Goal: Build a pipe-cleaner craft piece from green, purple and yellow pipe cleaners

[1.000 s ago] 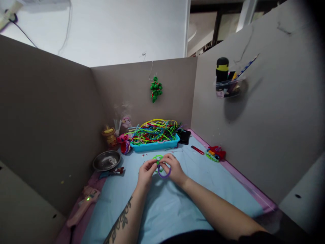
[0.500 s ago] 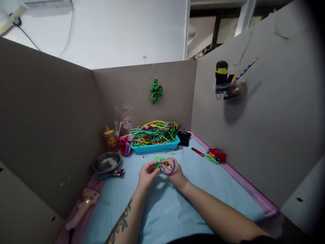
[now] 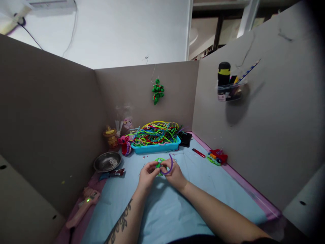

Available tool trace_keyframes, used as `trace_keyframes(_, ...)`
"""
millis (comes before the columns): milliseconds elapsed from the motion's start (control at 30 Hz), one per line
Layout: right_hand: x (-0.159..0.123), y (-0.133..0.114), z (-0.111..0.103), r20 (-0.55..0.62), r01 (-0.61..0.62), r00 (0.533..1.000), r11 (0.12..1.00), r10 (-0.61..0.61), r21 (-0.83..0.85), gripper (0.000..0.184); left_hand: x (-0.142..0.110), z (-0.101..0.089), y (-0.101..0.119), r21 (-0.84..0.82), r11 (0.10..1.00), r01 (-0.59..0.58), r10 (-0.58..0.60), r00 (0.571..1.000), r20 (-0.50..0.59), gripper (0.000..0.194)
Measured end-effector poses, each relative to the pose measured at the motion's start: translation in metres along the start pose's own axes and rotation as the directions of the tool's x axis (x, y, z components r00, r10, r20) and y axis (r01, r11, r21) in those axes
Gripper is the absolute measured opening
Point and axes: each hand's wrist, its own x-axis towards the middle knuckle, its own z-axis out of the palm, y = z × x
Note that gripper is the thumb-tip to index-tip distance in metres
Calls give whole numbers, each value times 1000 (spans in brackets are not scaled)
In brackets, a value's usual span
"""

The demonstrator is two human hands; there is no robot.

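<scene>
Both hands meet over the middle of the blue-covered table. My left hand (image 3: pixel 148 174) pinches a small bright green piece of bent pipe cleaners (image 3: pixel 158 160), thumb and fingers closed on its left side. At the right side of that piece, my right hand (image 3: pixel 175 175) is closed on a purple pipe cleaner (image 3: pixel 171 165), which curves up in an arc over the fingers. The fingertips hide where purple and green meet. Just beyond the hands stands a blue tray (image 3: pixel 156 148) heaped with colourful pipe cleaners (image 3: pixel 154 134).
To the left are a metal bowl (image 3: pixel 101 162), a dark wrapper (image 3: pixel 116 173) and a pink glue gun (image 3: pixel 85 206) with a green light. A red cutter (image 3: pixel 198 153), a red craft piece (image 3: pixel 220 156) and a black phone-like object (image 3: pixel 186 139) lie right. Grey partitions (image 3: pixel 142 91) enclose the table.
The purple pipe cleaner's free end has swung upward and slightly left. Both hands stay closed in nearly the same place. The whole view has shifted slightly.
</scene>
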Motion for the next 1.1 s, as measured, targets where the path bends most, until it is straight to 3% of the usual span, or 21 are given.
trace_keyframes(267, 1, 9, 4, 10, -97, 995, 992, 97, 81, 7, -1, 3, -2, 93, 985, -145, 148, 989, -28, 65)
trace_keyframes(600, -3, 21, 14, -19, -244, 968, 957, 250, 160, 6, 0, 1, -4, 55, 997, -58, 59, 998, -19, 59)
trace_keyframes(733, -1, 9, 7, -54, -189, 979, 974, 197, 126, 11, 4, -2, -4, 36, 997, -75, 78, 994, -73, 50)
trace_keyframes(833, -1, -3, 3, -4, -120, 993, 985, 121, 124, 16, 5, -3, -3, 44, 994, -96, 100, 992, -82, 42)
trace_keyframes(967, -3, -9, 5, 54, -99, 995, 974, 90, 203, 1, 3, -1, -1, 32, 995, -92, 95, 990, -103, 49)
trace_keyframes(1100, -5, -8, 6, 96, -71, 994, 962, 48, 262, 3, 2, -1, 0, 39, 994, -100, 104, 986, -130, 52)
